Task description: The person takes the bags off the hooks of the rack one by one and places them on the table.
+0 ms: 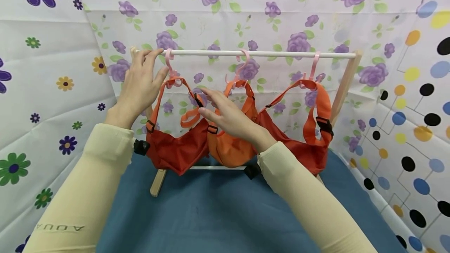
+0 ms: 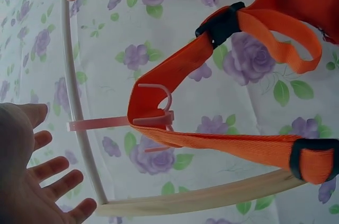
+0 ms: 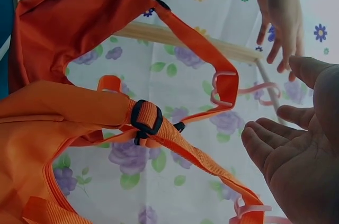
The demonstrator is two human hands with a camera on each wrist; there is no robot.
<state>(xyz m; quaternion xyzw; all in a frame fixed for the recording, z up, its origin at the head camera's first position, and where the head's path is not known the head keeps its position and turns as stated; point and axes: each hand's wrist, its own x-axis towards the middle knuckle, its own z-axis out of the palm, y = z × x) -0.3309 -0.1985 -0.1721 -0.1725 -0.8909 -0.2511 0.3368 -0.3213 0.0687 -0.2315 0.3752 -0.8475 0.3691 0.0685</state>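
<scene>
Three bags hang by their straps from pink hooks on a white rod [image 1: 277,54]: a red bag [image 1: 181,145] at left, an orange bag [image 1: 230,151] in the middle and another red bag [image 1: 306,153] at right. My left hand [image 1: 138,83] is at the rod's left end, beside the left pink hook [image 1: 168,59]. Its fingers are spread and hold nothing; the left wrist view shows them near the rod [image 2: 68,54]. My right hand [image 1: 232,116] reaches in front of the orange bag's strap, fingers extended and holding nothing. It covers part of that bag.
The rod belongs to a rack with wooden side posts [image 1: 342,89], whose foot [image 1: 158,182] stands on a blue cloth [image 1: 211,214]. A lower white bar [image 1: 218,168] runs behind the bags. Flower-patterned sheets [image 1: 225,22] hang behind and at left, a dotted sheet [image 1: 415,128] at right.
</scene>
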